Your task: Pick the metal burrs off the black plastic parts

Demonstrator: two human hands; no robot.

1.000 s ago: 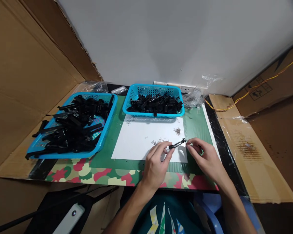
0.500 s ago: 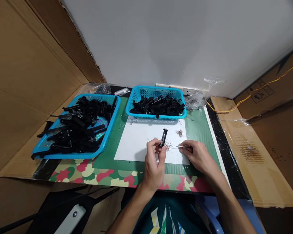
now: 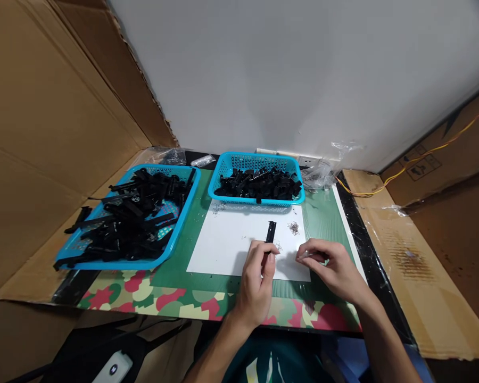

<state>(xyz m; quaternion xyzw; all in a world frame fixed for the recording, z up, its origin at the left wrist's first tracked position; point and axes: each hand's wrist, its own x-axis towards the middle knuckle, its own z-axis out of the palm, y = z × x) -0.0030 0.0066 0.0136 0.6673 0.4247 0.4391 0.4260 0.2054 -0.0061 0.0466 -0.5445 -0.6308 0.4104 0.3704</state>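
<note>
A slim black plastic part (image 3: pixel 271 232) stands up from the closed fingers of my left hand (image 3: pixel 256 279), which hide its lower end. My right hand (image 3: pixel 337 266) is a short way to the right, its thumb and forefinger pinched around a slim metal tool (image 3: pixel 305 254) that is mostly hidden. Just past my left fingertips lies a scatter of tiny metal pieces (image 3: pixel 279 247), partly covered by the hand. A denser heap of thin metal pieces (image 3: pixel 293 228) rests farther back on the white sheet (image 3: pixel 219 247).
A blue basket (image 3: pixel 176 234) heaped with long black parts stands on the left. Another blue basket (image 3: pixel 256 201) of smaller black parts stands behind the sheet. Clear plastic bags (image 3: pixel 319 175) and a yellow cable (image 3: pixel 399 173) lie at the back right; cardboard walls (image 3: pixel 64 90) flank the table.
My right hand has moved slightly right, and its metal tool has turned so less of it shows. The black part has turned in my left hand. The whole view has shifted a little.
</note>
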